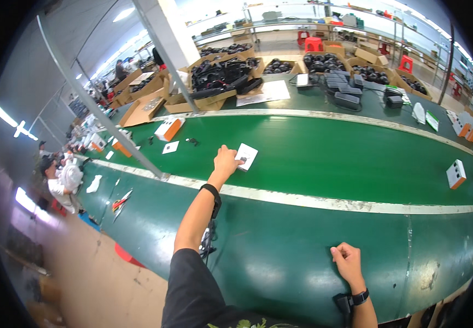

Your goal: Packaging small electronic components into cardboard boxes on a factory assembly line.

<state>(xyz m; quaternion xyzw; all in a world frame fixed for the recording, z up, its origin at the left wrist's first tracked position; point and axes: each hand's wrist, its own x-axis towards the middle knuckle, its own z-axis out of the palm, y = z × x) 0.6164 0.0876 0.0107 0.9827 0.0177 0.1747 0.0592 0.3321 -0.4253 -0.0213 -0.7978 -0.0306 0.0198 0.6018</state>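
Observation:
My left hand (226, 162) reaches over the green conveyor belt (313, 164), its fingers closed on the left side of a white booklet (247, 155) with a small dark picture on it. The booklet is at the belt's middle. Lower right, my right hand (348, 262) hovers near the green bench top (280, 257), its fingers curled in with nothing showing in them. Beside my left forearm, dark cables (208, 240) lie on the bench, partly hidden by the arm.
On the belt are a white-and-orange box (169, 129), a white card (170, 147), a small black part (192, 141) and another box (456, 174). Black adapters (345, 87) sit beyond. A metal post (102, 117) rises at left. Pliers (120, 204) lie on the bench; a person (60, 186) works farther left.

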